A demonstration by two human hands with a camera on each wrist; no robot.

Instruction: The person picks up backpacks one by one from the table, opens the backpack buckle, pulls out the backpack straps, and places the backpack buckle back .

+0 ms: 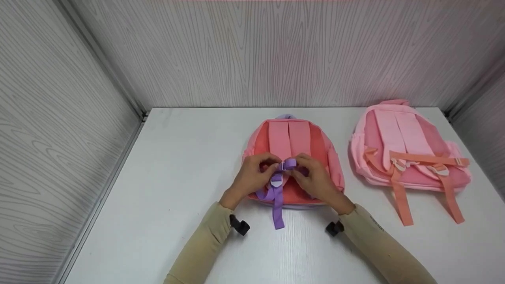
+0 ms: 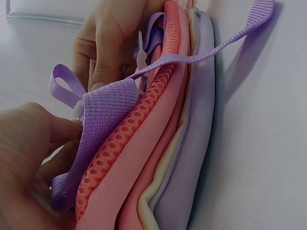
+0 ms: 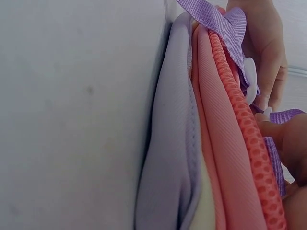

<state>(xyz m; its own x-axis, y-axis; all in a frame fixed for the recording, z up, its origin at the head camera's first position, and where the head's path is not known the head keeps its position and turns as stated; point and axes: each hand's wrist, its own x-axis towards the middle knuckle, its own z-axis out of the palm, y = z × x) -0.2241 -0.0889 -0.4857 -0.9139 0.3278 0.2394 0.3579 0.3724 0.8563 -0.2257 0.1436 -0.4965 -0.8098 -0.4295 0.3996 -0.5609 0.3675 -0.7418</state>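
Note:
A small coral-pink backpack [image 1: 258,146] lies with its shoulder-strap side up and its lavender front [image 2: 196,120] against the table. Over its lower middle, my left hand [image 1: 252,175] pinches a purple webbing strap at a small pale buckle [image 1: 283,166]. The right hand [image 1: 315,179] pinches the same strap just right of that buckle, where the webbing forms a short loop [image 1: 290,163]. Below them sits a white strap adjuster [image 1: 276,182], from which a loose purple strap end [image 1: 278,213] hangs past the bag's bottom edge. Fingers hide part of the webbing.
A second, lighter pink backpack [image 1: 371,134] lies to the right, also straps up, with orange webbing straps [image 1: 402,201] trailing toward me. Wood-grain panels [image 1: 252,51] stand behind and at the sides of the white table [image 1: 158,177].

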